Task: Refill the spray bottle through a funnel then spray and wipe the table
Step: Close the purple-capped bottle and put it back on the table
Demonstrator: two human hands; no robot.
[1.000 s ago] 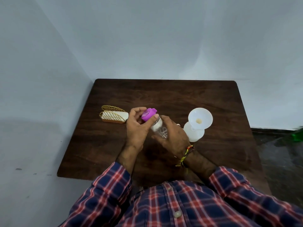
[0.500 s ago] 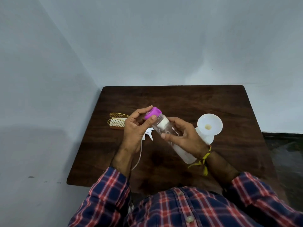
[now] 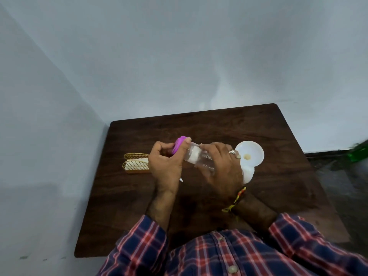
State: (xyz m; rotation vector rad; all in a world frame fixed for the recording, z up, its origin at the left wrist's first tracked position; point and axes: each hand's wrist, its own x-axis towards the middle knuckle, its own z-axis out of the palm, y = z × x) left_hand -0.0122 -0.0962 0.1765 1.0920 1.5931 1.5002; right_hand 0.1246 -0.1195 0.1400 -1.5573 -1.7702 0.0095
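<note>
A clear bottle point(image 3: 196, 154) with a purple cap point(image 3: 179, 145) is held tilted, nearly level, above the dark wooden table point(image 3: 199, 126). My left hand point(image 3: 165, 166) grips the purple cap with thumb and fingers. My right hand point(image 3: 223, 170) wraps the bottle's body and hides its lower end. Just right of my right hand a white funnel point(image 3: 251, 154) stands in the neck of a white bottle point(image 3: 248, 173). A small white tip point(image 3: 181, 179) shows below my left hand; what it belongs to is hidden.
A gold wire holder point(image 3: 135, 166) with a white folded cloth lies on the table to the left of my left hand. Grey walls close the table's left and far sides. A green object point(image 3: 358, 150) sits on the floor at the right edge.
The clear bottle has swung from steeply tilted to nearly level. My right hand has slid over its body. The white trigger head and tube seen under my left hand are now mostly hidden.
</note>
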